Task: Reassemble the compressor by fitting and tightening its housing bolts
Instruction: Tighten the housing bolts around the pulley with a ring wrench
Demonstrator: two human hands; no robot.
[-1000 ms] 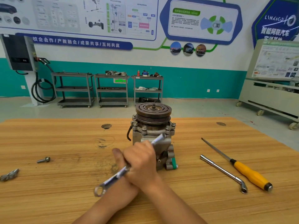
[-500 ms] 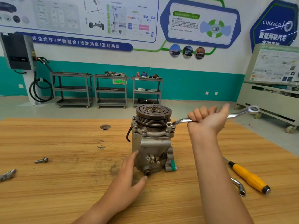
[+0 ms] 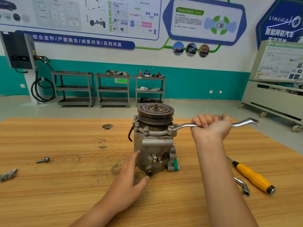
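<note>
The grey metal compressor (image 3: 154, 145) stands upright in the middle of the wooden table (image 3: 65, 185), its grooved pulley on top. My right hand (image 3: 211, 126) grips a silver combination wrench (image 3: 182, 126) whose ring end sits on a housing bolt (image 3: 170, 128) at the flange's right side; the open end points right. My left hand (image 3: 131, 176) presses with straight fingers against the lower left of the compressor body, thumb near a port at its base. Other bolts (image 3: 146, 128) stand in the flange.
A loose bolt (image 3: 43, 160) and a small metal piece (image 3: 8, 174) lie at the table's left. A yellow-handled screwdriver (image 3: 252, 177) and a bent socket wrench (image 3: 242, 185) lie at the right. Shelving carts stand behind, beyond the table's far edge.
A second ago both hands held the wrench low in front of the compressor. The right hand then carried it up onto the right flange bolt, and the left hand settled against the body.
</note>
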